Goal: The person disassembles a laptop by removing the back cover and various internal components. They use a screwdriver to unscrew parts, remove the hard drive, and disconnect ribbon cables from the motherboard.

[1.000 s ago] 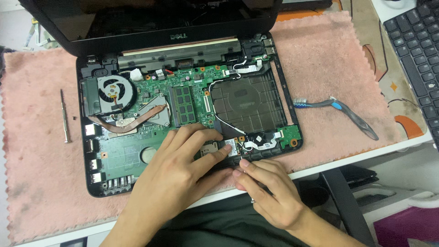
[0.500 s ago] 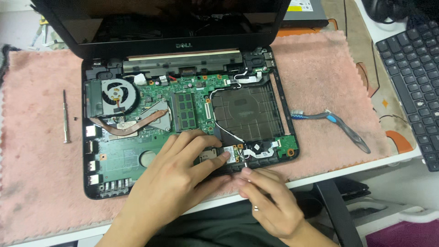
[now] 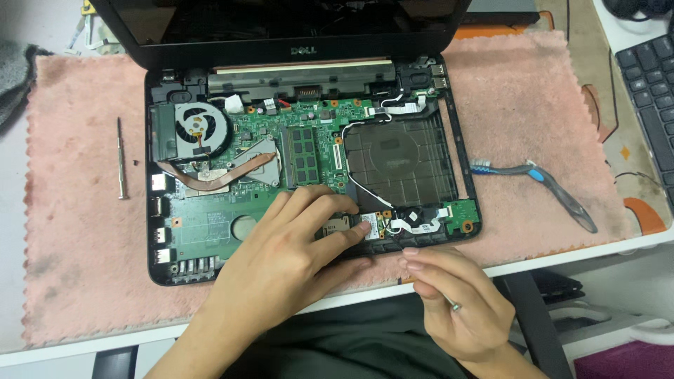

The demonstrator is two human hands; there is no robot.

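Screwdriver (image 3: 121, 158) lies on the pink mat (image 3: 77, 231), well left of the laptop (image 3: 309, 161), 1 tiny screw (image 3: 135, 163) just beside it. Laptop is open, bottom cover off: fan (image 3: 200, 130) top left, copper heatpipe (image 3: 225, 175) below it, green board (image 3: 210, 224) exposed. Left hand (image 3: 291, 245) lies flat on the board's front edge, fingers (image 3: 351, 235) spread, pressing a small card (image 3: 372, 226). Right hand (image 3: 449, 295) sits at the surface edge, off the laptop, pinched narrow on a thin metal tool (image 3: 451, 303). Toothbrush (image 3: 540, 186) on the mat to the right, keyboard (image 3: 649, 91) far right.
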